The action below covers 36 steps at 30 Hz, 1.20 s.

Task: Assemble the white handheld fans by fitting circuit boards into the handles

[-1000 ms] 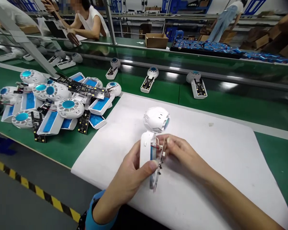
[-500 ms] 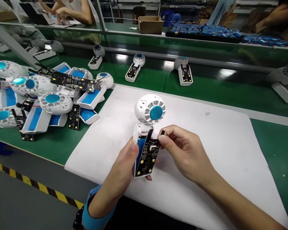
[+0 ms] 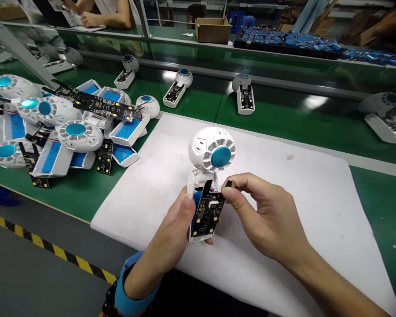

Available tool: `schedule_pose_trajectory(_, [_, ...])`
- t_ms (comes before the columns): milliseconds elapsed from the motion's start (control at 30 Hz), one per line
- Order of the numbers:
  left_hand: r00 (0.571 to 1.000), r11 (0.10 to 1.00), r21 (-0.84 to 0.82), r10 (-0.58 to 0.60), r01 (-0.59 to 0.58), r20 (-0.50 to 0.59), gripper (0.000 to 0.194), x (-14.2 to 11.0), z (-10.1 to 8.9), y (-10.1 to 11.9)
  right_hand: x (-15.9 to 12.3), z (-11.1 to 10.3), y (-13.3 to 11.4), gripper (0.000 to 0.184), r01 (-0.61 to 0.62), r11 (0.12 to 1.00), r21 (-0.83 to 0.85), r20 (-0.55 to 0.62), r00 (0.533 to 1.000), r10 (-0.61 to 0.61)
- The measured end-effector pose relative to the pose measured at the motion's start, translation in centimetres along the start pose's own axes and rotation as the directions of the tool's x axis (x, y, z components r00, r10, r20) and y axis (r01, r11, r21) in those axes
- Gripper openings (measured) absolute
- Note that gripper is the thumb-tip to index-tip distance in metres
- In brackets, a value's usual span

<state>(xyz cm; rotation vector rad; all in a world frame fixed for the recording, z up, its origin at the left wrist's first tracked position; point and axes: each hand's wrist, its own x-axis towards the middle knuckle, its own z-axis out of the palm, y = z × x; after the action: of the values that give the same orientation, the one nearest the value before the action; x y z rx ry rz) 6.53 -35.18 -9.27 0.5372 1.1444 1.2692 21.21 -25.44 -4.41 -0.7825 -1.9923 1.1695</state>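
Observation:
My left hand (image 3: 174, 224) is closed around the white handle of a small handheld fan (image 3: 211, 149), which stands upright over the white sheet with its blue hub facing right. A black circuit board (image 3: 208, 213) with yellow-white LEDs sits tilted over the handle's open side. Behind it a strip of the blue battery (image 3: 196, 200) shows. Thumb and forefinger of my right hand (image 3: 267, 211) pinch the board's upper right prong. Thin wires are partly visible at the top of the board, near the fan's hinge.
A heap of white fans (image 3: 79, 136) with blue batteries and dangling boards lies on the left. Several fans with boards in their handles, one of them here (image 3: 246, 94), rest on the green conveyor (image 3: 204, 97). A cardboard box (image 3: 213, 31) and a co-worker's arm (image 3: 108, 20) are beyond.
The held fan has shifted slightly right in view, and the board lies a little more upright against the handle. Fans on the conveyor have moved left. My grips stay the same.

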Motion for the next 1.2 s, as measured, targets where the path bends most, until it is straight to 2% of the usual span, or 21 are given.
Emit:
schedule_pose_trajectory(167, [1.0, 1.0, -0.015, -0.023, 0.023, -0.009, 0.059, -0.2, 0.2, 0.1, -0.2, 0.4, 0.3, 0.02, -0.007, 0.996, 0.085, -0.063, 0.998, 0.012])
schedule_pose_trajectory(433, [0.998, 0.999, -0.027, -0.037, 0.038, 0.046, 0.051, 0.0, 0.4, 0.7, 0.3, -0.4, 0.4, 0.02, -0.091, 0.984, 0.15, 0.037, 0.996, 0.087])
schedule_pose_trajectory(600, [0.998, 0.999, -0.003, -0.049, 0.049, 0.037, 0.051, 0.1, 0.4, 0.6, 0.4, -0.7, 0.5, 0.018, -0.143, 0.982, 0.122, 0.044, 0.989, 0.138])
schedule_pose_trajectory(700, [0.999, 1.0, 0.003, -0.027, 0.027, 0.037, 0.052, 0.0, 0.3, 0.6, 0.2, -0.3, 0.4, 0.018, -0.145, 0.977, 0.157, 0.06, 0.989, 0.137])
schedule_pose_trajectory(800, [0.999, 1.0, -0.007, -0.027, 0.027, 0.03, 0.053, 0.0, 0.4, 0.6, 0.0, 0.2, 0.3, 0.019, -0.123, 0.981, 0.15, 0.022, 0.992, 0.121])
schedule_pose_trajectory(933, [1.0, 1.0, -0.006, -0.028, 0.029, 0.013, 0.054, 0.0, 0.7, 0.9, -0.2, 0.6, 0.1, 0.019, -0.075, 0.995, 0.062, 0.012, 0.997, 0.074])
schedule_pose_trajectory(1000, [1.0, 1.0, 0.016, 0.014, -0.014, 0.003, 0.064, -0.2, 0.9, 1.1, -0.4, 0.6, 0.0, 0.017, -0.018, 1.0, -0.009, 0.039, 0.999, 0.018])
schedule_pose_trajectory(1067, [0.993, 0.988, 0.1, 0.119, -0.117, -0.013, 0.075, -0.5, 0.9, 1.2, -0.6, 0.5, -0.1, 0.012, 0.087, 0.995, -0.045, 0.066, 0.994, -0.084])
schedule_pose_trajectory(1133, [0.967, 0.949, 0.198, 0.254, -0.245, -0.021, 0.079, -0.9, 0.7, 1.1, -0.7, 0.3, 0.0, 0.01, 0.209, 0.978, -0.015, 0.131, 0.97, -0.205])
schedule_pose_trajectory(1200, [0.941, 0.915, 0.229, 0.34, -0.333, 0.012, 0.079, -1.1, 0.3, 1.0, -0.7, -0.1, 0.2, 0.025, 0.31, 0.949, 0.059, 0.238, 0.919, -0.315])
